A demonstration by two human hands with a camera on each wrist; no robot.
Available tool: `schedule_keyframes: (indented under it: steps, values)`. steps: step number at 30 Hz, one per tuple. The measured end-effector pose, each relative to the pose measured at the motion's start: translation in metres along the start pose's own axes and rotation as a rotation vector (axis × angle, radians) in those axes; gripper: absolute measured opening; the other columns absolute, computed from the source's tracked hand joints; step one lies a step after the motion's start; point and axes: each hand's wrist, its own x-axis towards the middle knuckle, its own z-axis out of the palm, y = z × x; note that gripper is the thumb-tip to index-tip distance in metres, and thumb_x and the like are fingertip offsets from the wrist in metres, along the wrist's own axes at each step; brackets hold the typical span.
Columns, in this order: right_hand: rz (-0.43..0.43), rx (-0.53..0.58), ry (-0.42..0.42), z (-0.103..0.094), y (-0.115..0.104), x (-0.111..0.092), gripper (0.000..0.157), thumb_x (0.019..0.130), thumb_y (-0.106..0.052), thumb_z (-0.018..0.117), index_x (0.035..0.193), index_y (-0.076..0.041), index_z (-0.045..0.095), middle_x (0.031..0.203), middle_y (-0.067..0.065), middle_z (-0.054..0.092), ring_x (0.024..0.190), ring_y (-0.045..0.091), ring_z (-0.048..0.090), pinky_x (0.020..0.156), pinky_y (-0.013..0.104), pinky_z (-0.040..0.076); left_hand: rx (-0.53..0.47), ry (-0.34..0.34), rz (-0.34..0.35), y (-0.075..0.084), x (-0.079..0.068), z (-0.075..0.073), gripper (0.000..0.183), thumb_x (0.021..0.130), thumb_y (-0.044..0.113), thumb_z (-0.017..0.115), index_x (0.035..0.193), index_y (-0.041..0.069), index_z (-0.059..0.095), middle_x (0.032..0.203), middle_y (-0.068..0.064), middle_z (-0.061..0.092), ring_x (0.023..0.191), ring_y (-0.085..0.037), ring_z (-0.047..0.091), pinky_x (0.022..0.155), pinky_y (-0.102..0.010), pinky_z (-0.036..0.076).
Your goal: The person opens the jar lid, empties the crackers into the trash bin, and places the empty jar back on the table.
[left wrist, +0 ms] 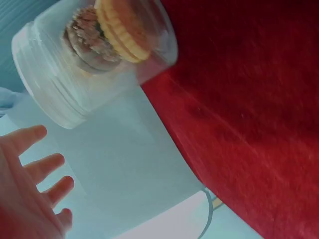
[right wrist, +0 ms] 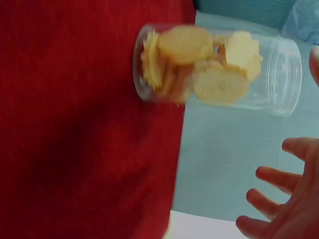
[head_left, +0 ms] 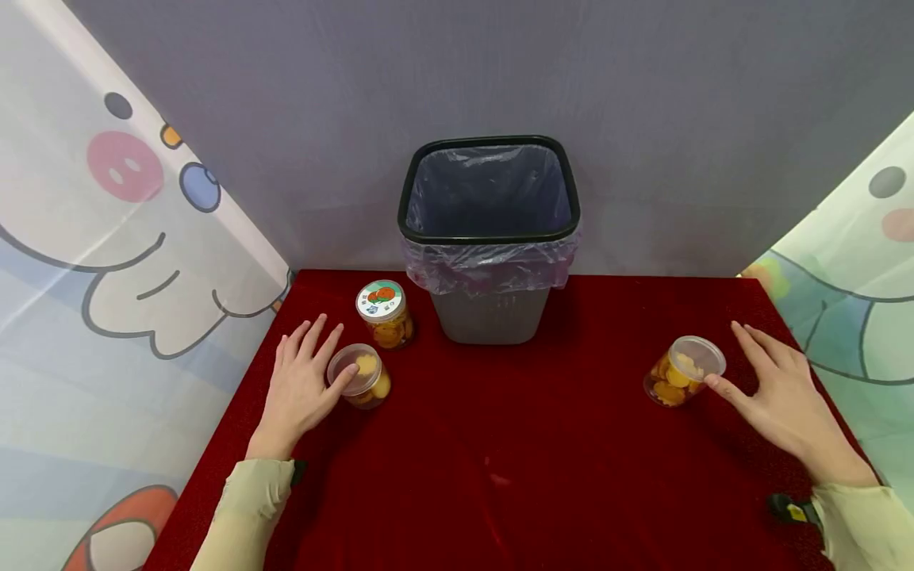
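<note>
My left hand (head_left: 296, 390) has its fingers spread beside a clear plastic cookie jar (head_left: 374, 388); from above, its thumb overlaps the translucent lid. In the left wrist view that jar (left wrist: 55, 79) shows a brown and a yellow cookie inside, and the fingers (left wrist: 47, 167) stand apart from it. Over on the right, my right hand (head_left: 781, 404) is held with straight fingers next to another clear jar of cookies (head_left: 671, 382). Its thumb tip comes close to the lid; whether it touches cannot be told. Pale round cookies fill much of this jar (right wrist: 204, 64) in the right wrist view.
A grey bin (head_left: 493, 317) with a black rim and a clear bag liner stands at the table's back middle. Left of it sits a third cookie jar (head_left: 390, 327) with a printed label on its lid. Red cloth (head_left: 514, 460) covers the table; a grey wall (head_left: 664, 159) rises behind.
</note>
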Motion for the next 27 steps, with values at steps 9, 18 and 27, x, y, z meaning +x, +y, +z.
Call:
schedule_keyframes:
  steps: [9,18,27]
  values:
    - [0.045,0.236,-0.022,0.018,-0.002,-0.009,0.091,0.084,-0.023,0.069,0.152,-0.025,0.008,0.148,0.025,0.025,0.134,0.043,0.022,0.113,0.034,0.017,-0.162,0.042,-0.034,0.009,-0.001,0.006,0.061,0.085,0.048,0.061,0.137,0.019,0.049,0.146,-0.009,0.037,0.13,-0.034,0.032,0.105,-0.053,0.023]
    - [0.159,0.498,-0.038,0.031,-0.011,-0.011,0.092,0.088,-0.013,0.066,0.15,-0.033,0.001,0.149,0.01,0.023,0.124,-0.009,0.027,0.086,-0.001,0.03,-0.361,0.064,-0.096,0.021,-0.002,0.005,0.052,0.086,0.034,0.066,0.135,0.024,0.05,0.143,-0.001,0.04,0.128,-0.024,0.034,0.097,-0.054,0.034]
    - [0.189,0.66,-0.034,0.046,-0.015,-0.01,0.088,0.087,-0.006,0.065,0.151,-0.029,0.008,0.151,0.001,0.021,0.13,0.001,0.028,0.086,0.002,0.035,-0.548,0.066,-0.088,0.038,0.005,0.006,0.048,0.087,0.027,0.066,0.132,0.025,0.051,0.139,0.0,0.045,0.127,-0.021,0.038,0.099,-0.054,0.031]
